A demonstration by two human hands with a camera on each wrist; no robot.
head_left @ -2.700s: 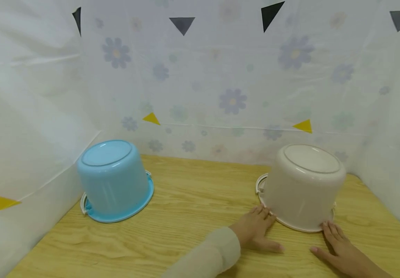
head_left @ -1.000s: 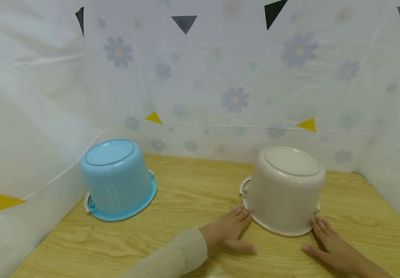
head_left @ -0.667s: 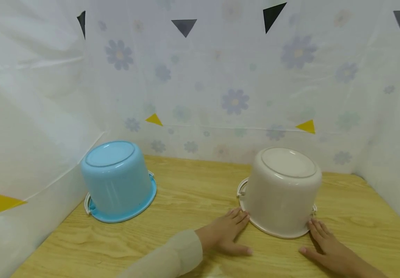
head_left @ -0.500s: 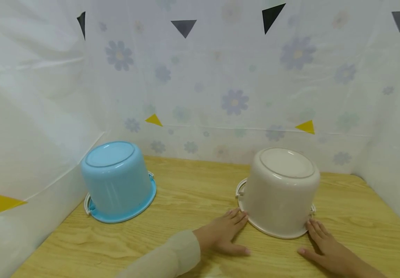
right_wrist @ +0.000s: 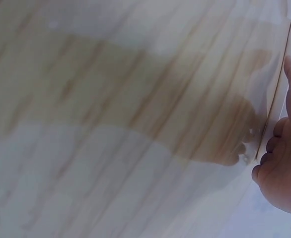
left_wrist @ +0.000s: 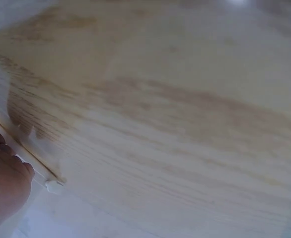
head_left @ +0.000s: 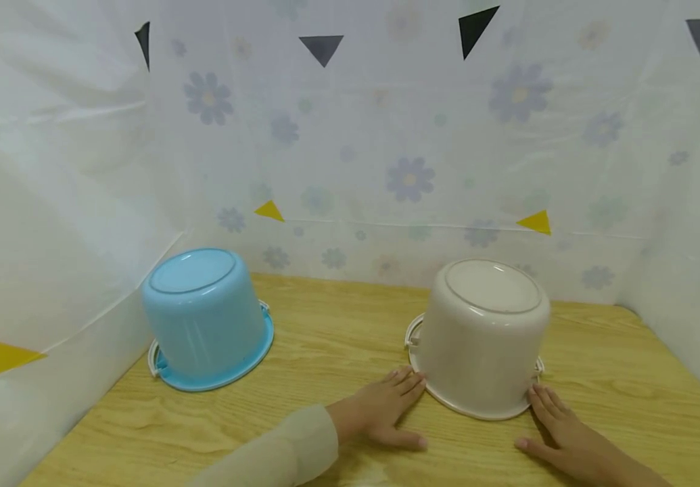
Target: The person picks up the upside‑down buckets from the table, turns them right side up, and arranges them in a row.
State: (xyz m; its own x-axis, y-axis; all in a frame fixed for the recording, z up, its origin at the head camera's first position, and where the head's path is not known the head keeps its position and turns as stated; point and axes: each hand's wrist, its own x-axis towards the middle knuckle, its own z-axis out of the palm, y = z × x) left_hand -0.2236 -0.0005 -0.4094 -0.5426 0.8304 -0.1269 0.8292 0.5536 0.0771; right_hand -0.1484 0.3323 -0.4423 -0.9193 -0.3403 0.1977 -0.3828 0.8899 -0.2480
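Observation:
An off-white bucket (head_left: 483,345) stands upside down on the right half of the wooden table, its white handle (head_left: 411,331) showing at the rim. My left hand (head_left: 380,410) lies flat with straight fingers, its tips touching the left front of the rim. On the rim's right side, the straight fingers of my right hand (head_left: 575,436) press. Neither hand curls around it. In the left wrist view, the left hand (left_wrist: 7,178) shows at the left edge; in the right wrist view, the right hand (right_wrist: 287,163) shows at the right. What lies under the bucket is hidden.
A light blue bucket (head_left: 206,318), also upside down, stands at the left of the wooden table (head_left: 325,325), near the left curtain (head_left: 63,203). A flowered white curtain (head_left: 337,149) closes off the back, and another curtain (head_left: 699,237) hangs at the right.
The off-white bucket has slid left across the table, and both hands have moved left along with it. The blue bucket has stayed in place.

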